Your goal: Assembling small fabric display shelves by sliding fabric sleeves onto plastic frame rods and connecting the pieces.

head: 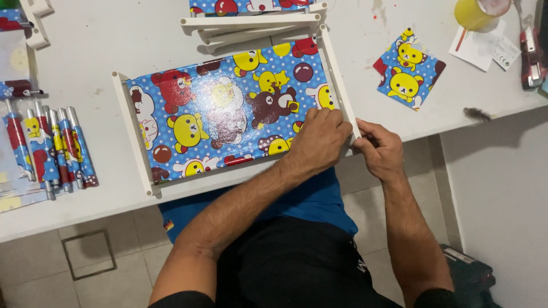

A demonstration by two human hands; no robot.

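Both forearms reach over the desk (103, 40) edge: left hand (318, 138) presses flat on the glossy cartoon-print panel (228, 111), right hand (381, 149) pinches its white frame rail (340, 80); I judge it light, slippery, best gripped by rails.

Your head camera looked steeply down, close over the white table (114, 34), onto your own forearms.

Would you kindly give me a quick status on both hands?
Left hand pressing patterned panel corner. Right hand pinching white frame rail. Nothing in the way.
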